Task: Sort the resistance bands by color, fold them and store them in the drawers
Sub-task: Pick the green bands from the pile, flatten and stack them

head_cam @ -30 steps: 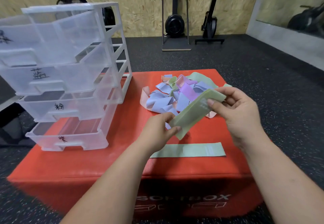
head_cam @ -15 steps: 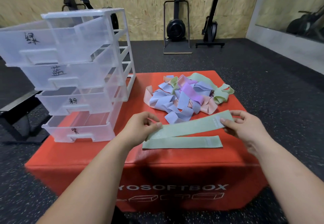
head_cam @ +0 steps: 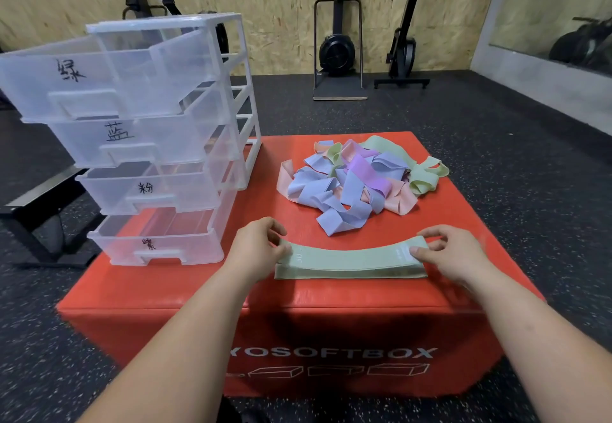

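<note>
A green band (head_cam: pixel 351 254) is held stretched sideways across the near part of the red box (head_cam: pixel 331 293), its long axis running left to right between the two hands, with its middle bowed a little away from the person. It is carried directly over a second green band (head_cam: pixel 347 273) that lies flat on the box along the same axis; whether the two touch along the middle cannot be told. The left end is pinched by the left hand (head_cam: pixel 256 245), its fingers (head_cam: pixel 283 251) narrowly closed on the fabric, thumb against curled forefinger. The right end is pinched likewise by the right hand (head_cam: pixel 447 252), the fingers (head_cam: pixel 418 251) closed on the printed end. Beyond the hands, a mixed pile of bands (head_cam: pixel 351 184) in blue, pink, purple and green is left unsorted. A clear drawer unit (head_cam: pixel 159 157) with four drawers pulled out stands on the box to the left, so the left hand is the nearer one to it. The aligning of the pair for folding is judged to be the step in hand
</note>
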Available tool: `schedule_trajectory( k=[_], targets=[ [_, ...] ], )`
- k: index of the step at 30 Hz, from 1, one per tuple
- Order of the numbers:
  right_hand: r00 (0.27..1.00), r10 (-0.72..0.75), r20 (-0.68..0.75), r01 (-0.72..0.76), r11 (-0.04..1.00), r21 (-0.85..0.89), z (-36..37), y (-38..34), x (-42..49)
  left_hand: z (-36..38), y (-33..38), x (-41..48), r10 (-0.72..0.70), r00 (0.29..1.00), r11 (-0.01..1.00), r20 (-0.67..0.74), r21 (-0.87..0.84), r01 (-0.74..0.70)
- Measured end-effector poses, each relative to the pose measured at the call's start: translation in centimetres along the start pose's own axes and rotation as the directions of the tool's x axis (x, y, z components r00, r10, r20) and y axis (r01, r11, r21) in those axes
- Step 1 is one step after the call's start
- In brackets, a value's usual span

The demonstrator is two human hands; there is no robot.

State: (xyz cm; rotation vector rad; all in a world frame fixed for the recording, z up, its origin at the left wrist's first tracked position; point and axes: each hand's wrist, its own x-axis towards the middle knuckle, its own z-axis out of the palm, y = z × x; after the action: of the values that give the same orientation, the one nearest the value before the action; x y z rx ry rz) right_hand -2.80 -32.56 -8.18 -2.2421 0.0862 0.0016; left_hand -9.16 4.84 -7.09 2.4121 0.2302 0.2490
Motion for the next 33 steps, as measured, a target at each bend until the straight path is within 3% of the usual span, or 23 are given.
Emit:
schedule_trajectory(
  k=[4,7,9,13,17,22,33],
  targets=[
    [0.998,-0.06,0.035,0.067,0.974,-0.218,0.2,0.3,0.4,0.7,-0.8,0.2,0.053,0.997,0.987,0.056,0.152,-0.061],
    [0.986,-0.121,0.115,0.162,0.862,-0.479,0.2,0.8,0.1,1.1,-1.2,0.1,0.089,0.987,0.929,0.135,0.346,-0.131],
    [0.977,-0.155,0.144,0.209,0.82,-0.533,-0.3,1.1,0.3,1.0,-1.5,0.2,0.109,0.983,0.914,0.146,0.375,-0.157],
    [0.94,-0.216,0.265,0.318,0.837,-0.445,-2.2,1.5,0.8,0.5,-1.9,0.4,0.166,0.97,0.927,0.18,0.306,-0.215],
    [0.886,-0.218,0.41,0.369,0.867,-0.334,-3.4,2.1,0.7,-0.1,-1.9,0.2,0.229,0.906,0.909,0.357,0.254,-0.33],
    [0.892,-0.255,0.373,0.391,0.849,-0.355,-3.1,2.3,1.0,-0.5,-1.5,-0.1,0.249,0.9,0.877,0.357,0.312,-0.366],
    [0.867,-0.293,0.403,0.444,0.822,-0.356,-2.6,2.4,1.2,-0.9,-1.4,-0.4,0.19,0.923,0.893,0.335,0.332,-0.305]
  ],
)
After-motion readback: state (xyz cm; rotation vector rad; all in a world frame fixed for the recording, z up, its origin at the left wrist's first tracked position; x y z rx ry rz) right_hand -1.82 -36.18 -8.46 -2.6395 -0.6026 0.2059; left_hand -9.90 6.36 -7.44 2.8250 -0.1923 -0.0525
